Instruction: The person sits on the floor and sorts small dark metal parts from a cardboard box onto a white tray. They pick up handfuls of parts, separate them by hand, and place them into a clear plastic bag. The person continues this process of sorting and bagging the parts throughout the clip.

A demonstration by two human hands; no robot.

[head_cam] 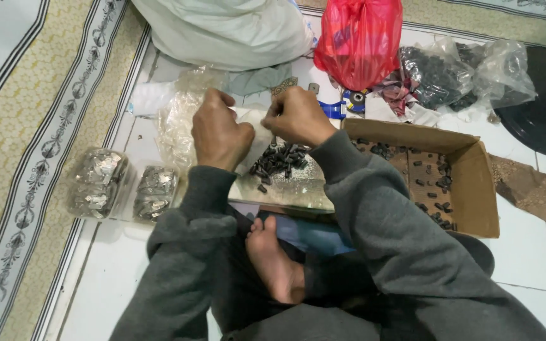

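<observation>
My left hand and my right hand are held close together over a pile of small dark cylindrical parts on a shiny tray. Both hands have their fingers curled and pinched, apparently on small pieces, though what is between the fingers is hidden. A clear plastic bag lies just beyond my left hand. My bare foot rests below the tray.
A cardboard box with several dark parts sits to the right. Two clear bags of metal pieces lie at the left. A red plastic bag, a white sack, dark-filled clear bags and a black disc lie beyond.
</observation>
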